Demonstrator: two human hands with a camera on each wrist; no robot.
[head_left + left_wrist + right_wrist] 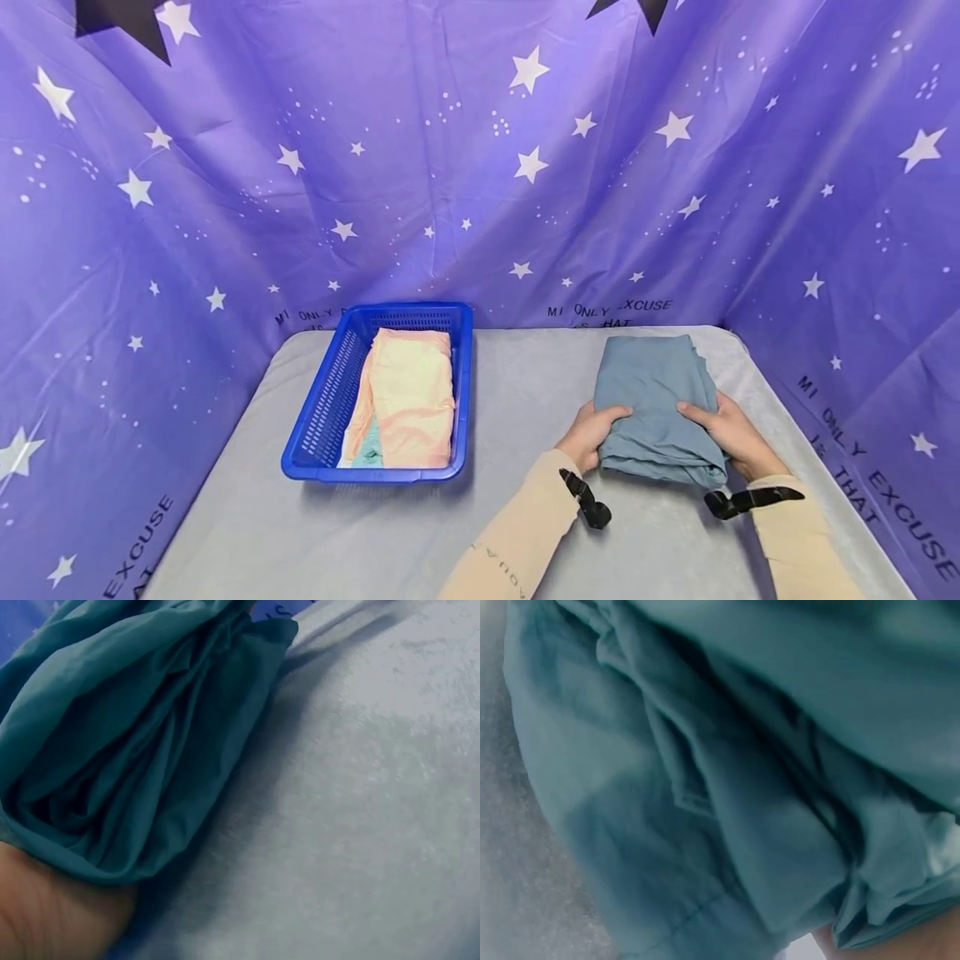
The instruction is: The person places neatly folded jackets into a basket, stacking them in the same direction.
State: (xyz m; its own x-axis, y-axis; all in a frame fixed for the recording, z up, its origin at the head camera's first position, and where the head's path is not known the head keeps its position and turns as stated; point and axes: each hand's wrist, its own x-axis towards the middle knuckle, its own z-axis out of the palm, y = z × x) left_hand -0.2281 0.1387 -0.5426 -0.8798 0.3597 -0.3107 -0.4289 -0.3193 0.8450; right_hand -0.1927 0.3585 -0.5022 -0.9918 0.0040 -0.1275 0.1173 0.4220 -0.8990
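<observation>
Both hands grip a folded grey-blue garment (pixel 656 400) at the right side of the table. My left hand (pixel 590 431) holds its left edge, thumb on top and the other fingers underneath. On the opposite edge, my right hand (pixel 735 431) holds it the same way, thumb laid over the cloth. Layered folds of the garment (pixel 142 750) fill much of the left wrist view, with part of the left hand (pixel 64 907) below them. In the right wrist view the stacked folds (pixel 705 787) cover most of the frame; the right fingers are largely hidden.
A blue plastic basket (pixel 375 476) stands on the left half of the grey cloth-covered table (pixel 525 392). Inside lie a folded peach garment (pixel 412 392) and a mint-green cloth (pixel 369 450) partly beneath it. A purple star-printed curtain (pixel 450 167) encloses the back and sides.
</observation>
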